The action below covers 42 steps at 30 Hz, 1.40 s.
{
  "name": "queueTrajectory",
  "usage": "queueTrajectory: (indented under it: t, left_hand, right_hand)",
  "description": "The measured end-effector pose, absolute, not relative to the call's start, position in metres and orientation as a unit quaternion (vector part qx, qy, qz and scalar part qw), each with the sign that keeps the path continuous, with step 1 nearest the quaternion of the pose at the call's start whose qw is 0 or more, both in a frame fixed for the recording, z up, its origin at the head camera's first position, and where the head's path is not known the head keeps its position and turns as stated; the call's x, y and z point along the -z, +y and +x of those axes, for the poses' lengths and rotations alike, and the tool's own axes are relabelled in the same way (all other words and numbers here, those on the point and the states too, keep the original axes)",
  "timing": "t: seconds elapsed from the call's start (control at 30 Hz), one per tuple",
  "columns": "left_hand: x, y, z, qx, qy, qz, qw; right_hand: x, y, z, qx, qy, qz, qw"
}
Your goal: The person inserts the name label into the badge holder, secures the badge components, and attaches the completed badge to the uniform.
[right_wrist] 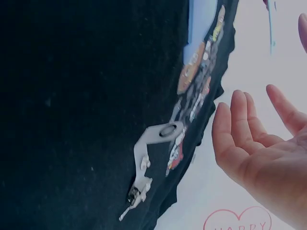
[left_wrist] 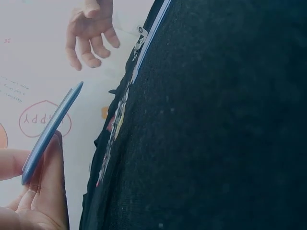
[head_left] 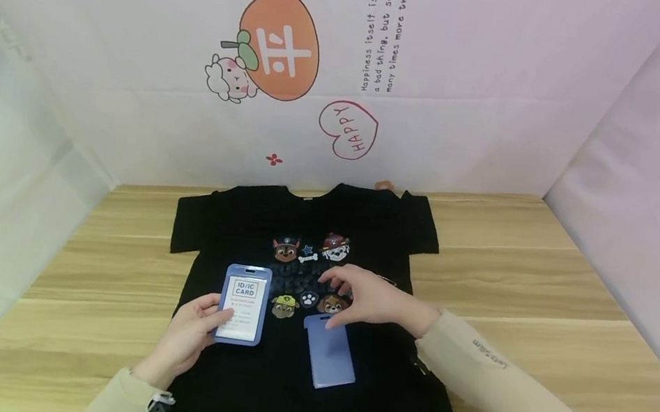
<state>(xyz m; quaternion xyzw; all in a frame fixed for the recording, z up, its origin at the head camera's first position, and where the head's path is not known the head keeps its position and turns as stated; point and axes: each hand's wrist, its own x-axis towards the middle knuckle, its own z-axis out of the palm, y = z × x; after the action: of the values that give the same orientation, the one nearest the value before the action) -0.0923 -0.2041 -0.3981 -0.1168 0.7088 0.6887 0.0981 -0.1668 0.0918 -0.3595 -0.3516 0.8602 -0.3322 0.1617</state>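
My left hand [head_left: 188, 330] grips a blue ID card holder [head_left: 248, 335] by its left edge, thumb on the front. Behind its window shows a white card printed "ID/IC CARD". In the left wrist view the holder [left_wrist: 53, 132] appears edge-on between thumb and fingers. My right hand [head_left: 377, 298] hovers over the shirt with loosely bent fingers and nothing in them. Just below it, a plain blue cover piece [head_left: 330, 357] with a slotted top lies on the black T-shirt [head_left: 252, 399]. The right wrist view shows a strap clip [right_wrist: 141, 158] with a snap and metal end on the fabric.
The T-shirt is spread on a wood-grain table [head_left: 547, 286], with cartoon dog faces [head_left: 286, 249] printed on its chest. A white printed cloth [head_left: 484, 59] stands behind the table, and pale cloth hangs at both sides.
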Motion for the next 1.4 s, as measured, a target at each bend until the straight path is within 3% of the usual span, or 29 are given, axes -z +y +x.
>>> queueTrajectory:
  t: [0.5,1.4]
  left_hand:
    - [0.393,-0.207,-0.085,-0.69,0.706,-0.121,0.103]
    - [0.396,-0.196,-0.087,-0.688,0.708,-0.126,0.101]
  right_hand:
    - [0.374,0.073,-0.161,0.201,0.884,-0.364,0.215]
    - [0.377,0.066,-0.16,0.092,0.893,-0.387,0.21]
